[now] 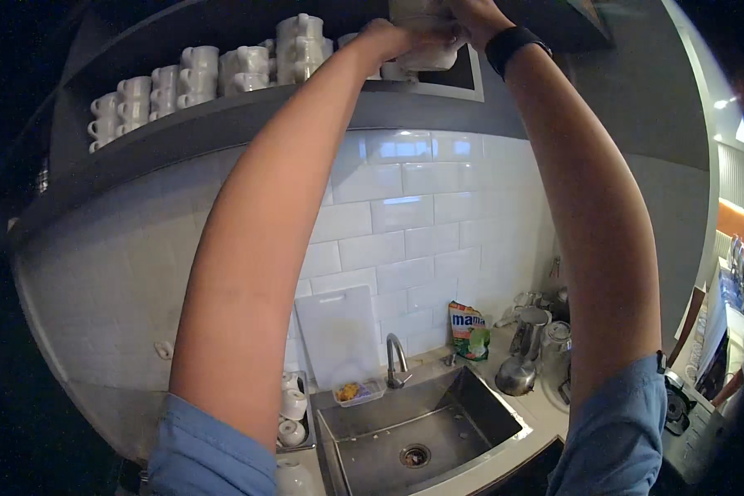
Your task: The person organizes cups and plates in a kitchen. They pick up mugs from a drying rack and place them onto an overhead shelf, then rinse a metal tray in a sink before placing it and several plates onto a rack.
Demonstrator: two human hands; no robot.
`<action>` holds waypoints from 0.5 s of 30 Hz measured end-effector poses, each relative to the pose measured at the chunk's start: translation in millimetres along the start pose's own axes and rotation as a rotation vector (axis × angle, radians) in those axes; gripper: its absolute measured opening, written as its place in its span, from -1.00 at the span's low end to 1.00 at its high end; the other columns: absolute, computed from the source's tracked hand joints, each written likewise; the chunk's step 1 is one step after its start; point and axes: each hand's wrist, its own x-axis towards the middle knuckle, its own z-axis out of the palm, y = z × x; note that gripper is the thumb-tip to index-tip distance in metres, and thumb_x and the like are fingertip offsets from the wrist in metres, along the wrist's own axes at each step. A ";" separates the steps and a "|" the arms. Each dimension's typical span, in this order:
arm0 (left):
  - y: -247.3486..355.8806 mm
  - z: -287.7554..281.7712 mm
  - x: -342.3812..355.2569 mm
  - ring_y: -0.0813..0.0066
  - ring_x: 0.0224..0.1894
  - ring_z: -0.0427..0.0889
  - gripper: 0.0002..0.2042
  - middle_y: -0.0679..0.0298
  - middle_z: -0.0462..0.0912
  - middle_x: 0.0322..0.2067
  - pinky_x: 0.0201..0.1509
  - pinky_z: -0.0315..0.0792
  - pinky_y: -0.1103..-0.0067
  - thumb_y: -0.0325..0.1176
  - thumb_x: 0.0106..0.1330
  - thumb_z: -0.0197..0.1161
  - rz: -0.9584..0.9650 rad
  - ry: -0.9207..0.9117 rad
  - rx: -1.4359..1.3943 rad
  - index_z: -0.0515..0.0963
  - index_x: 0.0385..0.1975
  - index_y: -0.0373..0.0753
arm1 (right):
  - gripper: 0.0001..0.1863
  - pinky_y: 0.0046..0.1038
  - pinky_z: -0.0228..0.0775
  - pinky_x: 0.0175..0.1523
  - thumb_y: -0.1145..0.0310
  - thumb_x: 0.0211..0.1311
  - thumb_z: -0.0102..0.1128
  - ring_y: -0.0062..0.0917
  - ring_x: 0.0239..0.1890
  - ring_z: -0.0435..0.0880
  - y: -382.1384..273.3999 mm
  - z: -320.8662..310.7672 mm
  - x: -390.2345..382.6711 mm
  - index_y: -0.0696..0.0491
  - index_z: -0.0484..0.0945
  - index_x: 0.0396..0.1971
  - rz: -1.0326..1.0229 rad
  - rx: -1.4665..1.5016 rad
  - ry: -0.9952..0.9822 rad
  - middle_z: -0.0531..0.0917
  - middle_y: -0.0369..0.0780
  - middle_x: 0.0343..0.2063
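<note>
steel sink (463,430) | faucet (391,362) | white board (339,335) against tiled wall (402,219) | pouch (469,332)

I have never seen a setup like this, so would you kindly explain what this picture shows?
There is no robot here, just a person's bare hands. A wide fisheye camera worn on the head looks down past the forearms, so straight edges bend near the rim. The left hand and right hand are raised to a shelf bearing stacked white cups. They seem to hold white crockery, though the exact grip is hard to see. Below is a sink with a tap. Behind it a board leans on the wall; a pouch and metal jug stand to the right.
</note>
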 end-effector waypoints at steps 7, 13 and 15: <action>-9.2 22.8 3.0 0.35 -0.16 0.56 -0.36 0.14 0.62 -0.24 -0.06 0.39 0.47 0.05 -0.03 0.37 -0.026 0.020 -0.016 0.49 -0.09 -0.38 | -0.43 -0.24 0.43 -0.33 -0.03 0.35 -0.23 -0.33 -0.32 0.51 33.7 -5.2 16.0 0.27 0.45 -0.19 0.246 -0.152 0.015 0.54 -0.11 -0.37; -15.9 40.9 25.8 0.23 -0.03 0.53 -0.04 0.08 0.54 -0.06 0.02 0.41 0.39 0.07 -0.45 0.57 -0.043 0.007 0.013 0.41 0.02 -0.41 | -0.51 -0.30 0.40 -0.27 0.03 0.37 -0.21 -0.41 -0.34 0.54 117.9 -40.3 78.7 0.19 0.50 -0.27 -0.089 -1.044 -0.051 0.56 -0.21 -0.40; -43.0 40.3 59.9 0.23 0.02 0.50 -0.08 0.09 0.52 -0.03 0.06 0.38 0.39 0.06 -0.38 0.55 -0.069 -0.123 0.040 0.40 0.06 -0.33 | -0.54 -0.31 0.37 -0.29 0.05 0.37 -0.21 -0.45 -0.37 0.53 127.9 -37.1 87.7 0.16 0.51 -0.30 -0.271 -1.788 -0.052 0.55 -0.24 -0.42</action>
